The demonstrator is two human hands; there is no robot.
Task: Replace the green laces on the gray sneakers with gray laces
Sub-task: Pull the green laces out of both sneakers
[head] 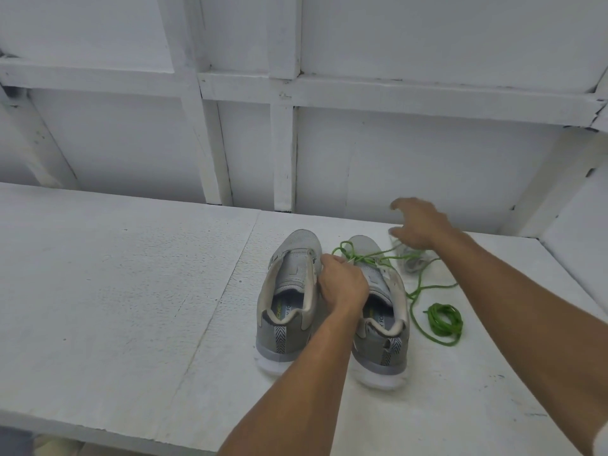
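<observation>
Left hand (343,284) grips the right sneaker (381,311) at its green lace (362,258); right hand (419,225) hovers spread beyond it, grasping nothing; the white table (115,274) lies free left of it.

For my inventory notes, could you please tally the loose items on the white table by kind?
Gray sneakers: 2
Green laces: 2, one coiled, one partly in the right sneaker
Clear bag, apparently holding gray laces: 1
Total: 5

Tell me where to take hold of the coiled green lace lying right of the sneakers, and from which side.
Pinch the coiled green lace across its bundled loops from above. It lies flat on the white surface, clear of the right sneaker, so nothing blocks a top approach. The right hand is nearest, though it hovers open farther back.
</observation>
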